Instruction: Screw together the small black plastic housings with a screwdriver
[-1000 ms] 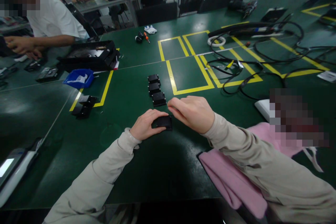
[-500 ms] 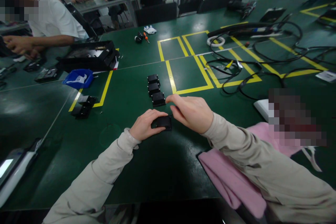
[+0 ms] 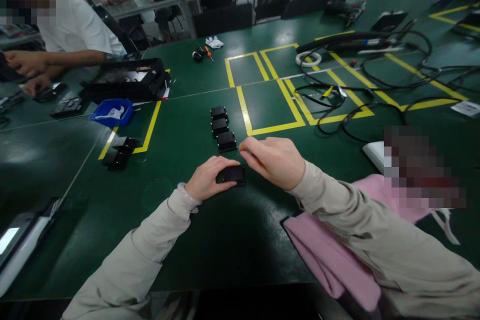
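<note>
My left hand (image 3: 210, 177) grips a small black rectangular block (image 3: 235, 175) on the green table, thumb on the near side and fingers on the far side. Just above that block's right end is my right hand (image 3: 275, 160), its thumb and index finger pinched together. Whatever may be between those fingertips is too small to make out. Beyond my hands, a row of similar black blocks (image 3: 226, 141) with small shiny points at their corners runs away from me.
At left are more black blocks (image 3: 119, 152), a blue tray (image 3: 112, 112) and a black open case (image 3: 127, 80), near a co-worker's hands (image 3: 32, 72). Black cables (image 3: 337, 87) and a white tape roll (image 3: 308, 59) lie at right. Pink cloth (image 3: 333, 255) is under my right forearm.
My right thumb and index finger have closed together into a pinch. The left hand and the block have stayed put. A co-worker's hand at left has shifted slightly.
</note>
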Action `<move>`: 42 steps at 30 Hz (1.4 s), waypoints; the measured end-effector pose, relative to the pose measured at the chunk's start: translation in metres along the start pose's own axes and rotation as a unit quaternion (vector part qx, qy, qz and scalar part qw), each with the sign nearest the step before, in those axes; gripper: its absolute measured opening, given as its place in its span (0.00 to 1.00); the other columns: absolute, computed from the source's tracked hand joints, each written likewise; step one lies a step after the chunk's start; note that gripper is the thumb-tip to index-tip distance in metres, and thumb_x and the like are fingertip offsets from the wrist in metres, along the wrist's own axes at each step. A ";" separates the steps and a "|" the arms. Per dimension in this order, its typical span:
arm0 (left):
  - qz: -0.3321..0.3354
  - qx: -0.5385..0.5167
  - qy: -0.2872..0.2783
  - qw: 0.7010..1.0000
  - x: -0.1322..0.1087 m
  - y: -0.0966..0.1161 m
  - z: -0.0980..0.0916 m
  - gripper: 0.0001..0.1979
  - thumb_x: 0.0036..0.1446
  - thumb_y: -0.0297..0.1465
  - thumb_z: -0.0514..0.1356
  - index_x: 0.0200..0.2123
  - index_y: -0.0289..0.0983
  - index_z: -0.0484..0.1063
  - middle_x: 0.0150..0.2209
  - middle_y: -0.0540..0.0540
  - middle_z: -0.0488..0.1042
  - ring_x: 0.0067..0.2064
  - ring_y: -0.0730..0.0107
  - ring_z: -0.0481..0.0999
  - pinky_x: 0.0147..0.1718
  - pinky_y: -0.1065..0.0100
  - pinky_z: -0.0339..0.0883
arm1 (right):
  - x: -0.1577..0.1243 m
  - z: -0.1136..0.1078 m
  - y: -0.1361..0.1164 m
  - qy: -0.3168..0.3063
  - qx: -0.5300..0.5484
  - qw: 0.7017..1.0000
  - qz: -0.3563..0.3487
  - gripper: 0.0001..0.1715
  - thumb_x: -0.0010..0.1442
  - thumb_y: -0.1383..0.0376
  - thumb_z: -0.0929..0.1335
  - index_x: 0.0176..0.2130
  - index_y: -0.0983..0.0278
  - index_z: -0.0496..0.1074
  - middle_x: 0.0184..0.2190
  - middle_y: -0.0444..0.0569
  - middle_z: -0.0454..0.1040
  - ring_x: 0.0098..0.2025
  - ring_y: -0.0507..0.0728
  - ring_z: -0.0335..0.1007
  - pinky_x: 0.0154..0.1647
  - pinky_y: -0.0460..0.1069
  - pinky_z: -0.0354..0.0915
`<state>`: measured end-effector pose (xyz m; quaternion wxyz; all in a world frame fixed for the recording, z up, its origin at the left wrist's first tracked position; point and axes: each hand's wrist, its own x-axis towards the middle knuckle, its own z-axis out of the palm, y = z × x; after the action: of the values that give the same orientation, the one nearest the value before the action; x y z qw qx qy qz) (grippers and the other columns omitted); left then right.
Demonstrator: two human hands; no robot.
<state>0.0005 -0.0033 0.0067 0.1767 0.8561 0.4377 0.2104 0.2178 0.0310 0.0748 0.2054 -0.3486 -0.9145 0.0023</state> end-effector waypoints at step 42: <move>0.003 0.004 0.003 1.000 -0.001 -0.002 -0.001 0.20 0.57 0.37 0.62 0.52 0.39 0.67 0.46 0.44 0.74 0.46 0.60 0.71 0.46 0.60 0.67 | 0.019 0.008 -0.008 -0.017 0.009 1.000 0.012 0.16 0.68 0.62 0.56 0.47 0.65 0.67 0.30 0.48 0.78 0.31 0.54 0.73 0.27 0.47 0.49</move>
<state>-0.0027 -0.0030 0.0064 0.1711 0.8576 0.4361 0.2122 0.1968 0.0379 0.0760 0.1932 -0.3579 -0.9133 0.0192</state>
